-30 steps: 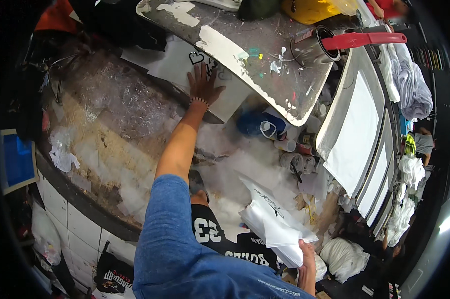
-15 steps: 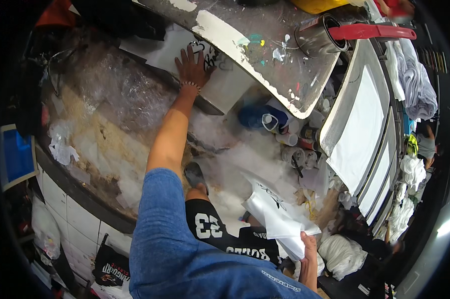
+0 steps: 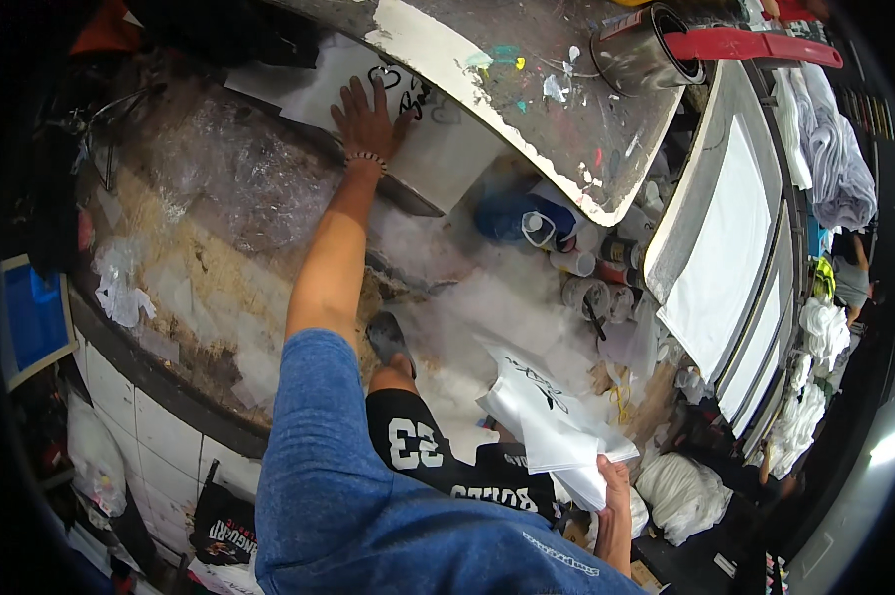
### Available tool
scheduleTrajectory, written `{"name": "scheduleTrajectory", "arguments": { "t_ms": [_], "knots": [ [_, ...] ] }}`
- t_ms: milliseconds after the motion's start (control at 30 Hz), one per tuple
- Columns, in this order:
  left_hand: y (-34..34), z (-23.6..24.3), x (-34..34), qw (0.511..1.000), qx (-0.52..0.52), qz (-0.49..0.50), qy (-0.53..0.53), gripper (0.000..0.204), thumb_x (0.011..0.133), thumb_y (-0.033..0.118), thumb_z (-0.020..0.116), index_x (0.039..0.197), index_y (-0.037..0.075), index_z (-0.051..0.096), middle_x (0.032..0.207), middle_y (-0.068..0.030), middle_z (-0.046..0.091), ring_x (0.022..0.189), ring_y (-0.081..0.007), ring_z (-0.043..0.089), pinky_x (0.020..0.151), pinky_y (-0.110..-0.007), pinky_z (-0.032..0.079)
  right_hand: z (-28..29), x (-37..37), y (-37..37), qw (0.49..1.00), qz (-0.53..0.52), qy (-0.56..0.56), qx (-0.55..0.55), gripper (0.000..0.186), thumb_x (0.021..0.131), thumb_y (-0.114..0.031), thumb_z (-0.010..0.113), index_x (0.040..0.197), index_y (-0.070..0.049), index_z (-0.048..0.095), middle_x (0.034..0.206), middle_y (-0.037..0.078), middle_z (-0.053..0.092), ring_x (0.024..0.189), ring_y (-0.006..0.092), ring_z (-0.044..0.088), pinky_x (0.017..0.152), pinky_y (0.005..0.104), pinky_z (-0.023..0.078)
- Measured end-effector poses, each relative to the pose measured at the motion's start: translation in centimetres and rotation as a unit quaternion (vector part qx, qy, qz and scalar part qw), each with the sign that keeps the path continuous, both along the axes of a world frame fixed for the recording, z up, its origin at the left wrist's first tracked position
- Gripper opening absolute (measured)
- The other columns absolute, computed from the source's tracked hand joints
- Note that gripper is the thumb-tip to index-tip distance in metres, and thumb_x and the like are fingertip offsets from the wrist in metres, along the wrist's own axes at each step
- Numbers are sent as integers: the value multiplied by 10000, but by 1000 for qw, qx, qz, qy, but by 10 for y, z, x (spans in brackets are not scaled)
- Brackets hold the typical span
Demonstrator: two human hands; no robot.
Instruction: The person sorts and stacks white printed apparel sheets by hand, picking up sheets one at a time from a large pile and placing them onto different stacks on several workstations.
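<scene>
My left hand [image 3: 370,121] lies flat with its fingers spread on a white sheet [image 3: 329,84] printed in black, with a heart and lettering beside the fingers. That sheet rests on a pale flat board [image 3: 452,164], partly under the edge of the paint-spotted table. At the lower right my right hand [image 3: 614,486] is closed on the corner of another white printed sheet [image 3: 557,421], which hangs loosely and is creased. Its black print faces up. Whether the sheets are cloth or paper I cannot tell.
A paint-spotted table [image 3: 527,74] bears a metal can [image 3: 636,59] and a red-handled tool [image 3: 755,46]. Tilted boards [image 3: 720,238] with white sheets stand at right. Jars and a blue container [image 3: 502,220] sit below. White cloth bundles [image 3: 680,496] lie lower right. People work at far right.
My left hand has slid slightly left across the sheet, so more of the black heart shows. My right hand keeps hold of the other sheet, whose print shows a little differently. The view has shifted slightly.
</scene>
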State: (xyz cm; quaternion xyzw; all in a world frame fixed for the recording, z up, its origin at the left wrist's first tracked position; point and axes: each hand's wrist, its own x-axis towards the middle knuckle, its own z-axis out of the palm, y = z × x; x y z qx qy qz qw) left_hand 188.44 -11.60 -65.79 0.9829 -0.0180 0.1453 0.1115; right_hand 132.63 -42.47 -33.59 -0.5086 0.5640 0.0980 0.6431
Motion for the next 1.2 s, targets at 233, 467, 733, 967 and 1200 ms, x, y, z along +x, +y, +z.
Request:
{"name": "scheduleTrajectory", "arguments": {
  "t_ms": [233, 467, 733, 967, 1200],
  "knots": [
    [14, 16, -7, 957, -247, -22, -149, 540, 877, 372, 635, 1271, 26, 507, 1203, -258, 541, 1132, -376, 512, 904, -527, 416, -3, -8, -2, 999, 19, -9, -25, 372, 853, -213, 693, 1095, 61, 623, 986, 144, 693, 821, 213, 687, 744, 326, 554],
    [-2, 61, -177, 602, -710, 76, 358, 230, 907, 259, 658, 870, 32, 650, 649, -52, 618, 485, -109, 559, 439, -258, 441, 9, 14, 5, 995, 62, 42, -71, 288, 856, -231, 699, 954, 39, 674, 858, 75, 692, 708, 138, 650, 626, 274, 506],
    [-36, 198, -361, 452, -660, -71, 596, 437, 941, 476, 556, 774, 73, 589, 627, -17, 551, 462, -101, 540, 428, -233, 422, 28, 26, 15, 995, 57, -54, -67, 284, 875, -187, 677, 1089, -4, 641, 1008, 96, 683, 843, 157, 657, 724, 300, 531],
    [-47, 285, -404, 882, -436, -29, 177, 492, 904, 486, 605, 811, 5, 558, 669, -71, 579, 672, -196, 596, 618, -370, 465, 46, -29, -14, 984, 41, -171, -43, 285, 865, -172, 690, 1109, -36, 638, 1021, 72, 673, 867, 149, 637, 755, 291, 511],
    [-127, 376, -505, 684, -526, -78, 500, 379, 864, 337, 710, 958, 27, 512, 741, -95, 627, 614, -141, 621, 497, -273, 506, 48, -128, -68, 972, 22, -231, -29, 280, 838, -197, 733, 1023, 4, 672, 942, 66, 683, 821, 131, 618, 740, 280, 482]
  ]
}}
